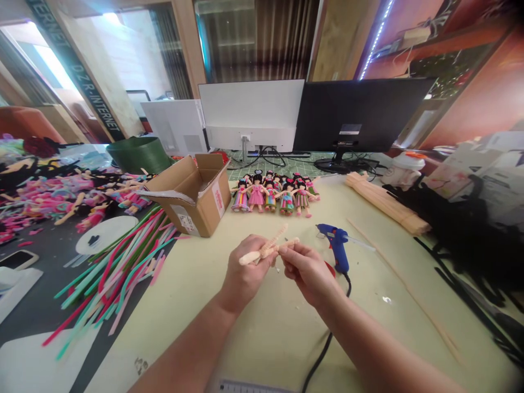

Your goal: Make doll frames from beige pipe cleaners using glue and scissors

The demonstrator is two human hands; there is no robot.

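Both hands meet over the middle of the pale green table top (196, 295). My left hand (246, 267) is closed around a beige pipe-cleaner figure (268, 251), whose rounded end sticks out to the left. With thumb and fingers, my right hand (305, 267) pinches the figure on its other side. One thin beige strand stands up from it and another points right. A blue hot glue gun (336, 245) lies just right of my right hand, a clear glue stick in its back and a black cord running toward me.
Several small dolls (270, 196) in colourful dresses stand beyond my hands, beside an open cardboard box (198, 202). Coloured pipe cleaners (118, 267) lie left, a beige bundle (387, 202) and black pipe cleaners (458, 251) right. Monitors (254, 112) line the back; a ruler (249, 387) lies in front.
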